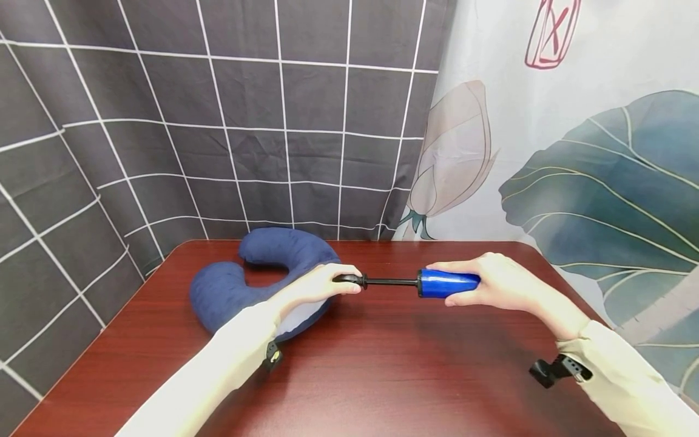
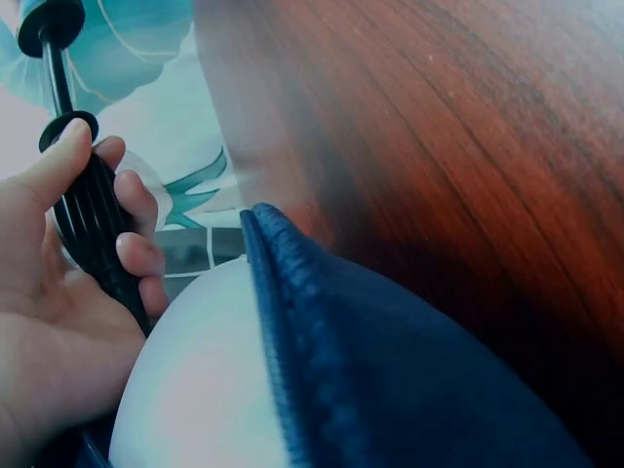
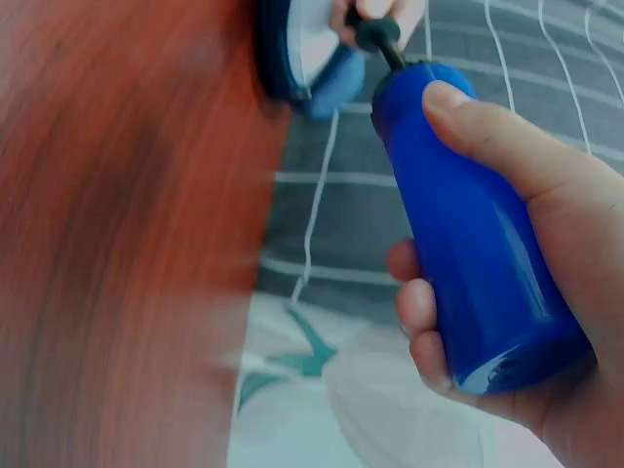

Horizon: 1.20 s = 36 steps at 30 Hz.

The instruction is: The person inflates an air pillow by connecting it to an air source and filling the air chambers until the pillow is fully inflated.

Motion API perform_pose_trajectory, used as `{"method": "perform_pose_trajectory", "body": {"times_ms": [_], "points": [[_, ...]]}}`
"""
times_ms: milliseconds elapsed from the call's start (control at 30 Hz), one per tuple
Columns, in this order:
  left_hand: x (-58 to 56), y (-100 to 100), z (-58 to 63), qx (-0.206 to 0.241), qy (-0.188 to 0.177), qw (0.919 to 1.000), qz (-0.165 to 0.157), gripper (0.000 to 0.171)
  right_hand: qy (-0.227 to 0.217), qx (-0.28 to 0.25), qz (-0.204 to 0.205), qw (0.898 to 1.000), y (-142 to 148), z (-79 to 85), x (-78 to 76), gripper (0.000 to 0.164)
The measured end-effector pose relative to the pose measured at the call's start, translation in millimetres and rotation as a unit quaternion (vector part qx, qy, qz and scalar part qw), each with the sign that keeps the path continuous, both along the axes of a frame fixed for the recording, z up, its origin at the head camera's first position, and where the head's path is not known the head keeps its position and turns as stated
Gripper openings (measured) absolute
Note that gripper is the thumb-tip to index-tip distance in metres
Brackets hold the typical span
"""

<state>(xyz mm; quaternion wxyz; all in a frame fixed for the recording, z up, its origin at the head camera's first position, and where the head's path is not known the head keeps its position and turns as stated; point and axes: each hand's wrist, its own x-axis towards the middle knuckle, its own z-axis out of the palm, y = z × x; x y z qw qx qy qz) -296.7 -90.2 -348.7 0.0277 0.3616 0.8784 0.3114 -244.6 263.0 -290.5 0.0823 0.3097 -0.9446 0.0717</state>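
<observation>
A blue hand pump is held sideways above the table, its black rod drawn out of the barrel. My left hand grips the black ribbed handle, thumb near the collar in the left wrist view. Around the blue barrel curl the thumb and fingers of my right hand. A dark blue U-shaped neck pillow lies on the table under my left forearm, which hides part of it. Its pale panel bulges beside a dark blue piped seam in the left wrist view.
The reddish-brown wooden table has rounded far corners. A dark grey curtain with a white grid hangs behind it. To the right hangs a pale cloth printed with a bud and large leaf. Each wrist wears a black strap mount.
</observation>
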Motion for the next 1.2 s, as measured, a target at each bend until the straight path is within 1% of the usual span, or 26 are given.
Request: {"method": "perform_pose_trajectory", "body": {"times_ms": [167, 300, 400, 467, 567, 667, 767, 933, 1033, 1200], "points": [[3.1, 4, -1.2, 0.000, 0.010, 0.9999, 0.008, 0.016, -0.005, -0.007, 0.007, 1.000, 13, -3.2, -4.2, 0.063], [5.2, 6, -2.3, 0.002, 0.005, 0.9999, 0.012, 0.014, -0.008, -0.017, 0.015, 1.000, 6, -6.3, -10.3, 0.062], [5.7, 7, -2.9, 0.001, -0.004, 0.9998, 0.019, 0.014, -0.014, -0.026, 0.024, 0.999, -5, -9.7, -16.3, 0.060], [6.5, 8, -2.7, -0.001, -0.002, 0.9996, 0.029, 0.014, -0.016, -0.030, 0.030, 0.999, -14, -13.7, -20.9, 0.059], [7.2, 9, -2.8, -0.004, 0.004, 0.9994, 0.034, 0.013, -0.022, -0.040, 0.038, 0.998, -29, -19.2, -25.8, 0.057], [7.0, 10, -3.1, -0.004, 0.001, 0.9994, 0.033, 0.013, -0.022, -0.044, 0.037, 0.998, -44, -22.8, -28.3, 0.057], [6.2, 10, -4.3, 0.001, -0.011, 0.9994, 0.033, 0.014, -0.018, -0.041, 0.033, 0.998, -61, -25.9, -30.5, 0.055], [6.8, 7, -4.9, -0.001, -0.007, 0.9997, 0.025, 0.017, -0.021, -0.033, 0.033, 0.999, -82, -32.8, -33.0, 0.056], [7.1, 6, -3.7, 0.001, -0.010, 0.9997, 0.020, 0.017, -0.025, -0.033, 0.038, 0.998, -84, -32.0, -33.2, 0.057], [4.4, 6, 0.4, 0.006, -0.022, 0.9995, 0.020, 0.016, -0.041, -0.021, 0.038, 0.998, -75, -21.1, -32.5, 0.059]]}}
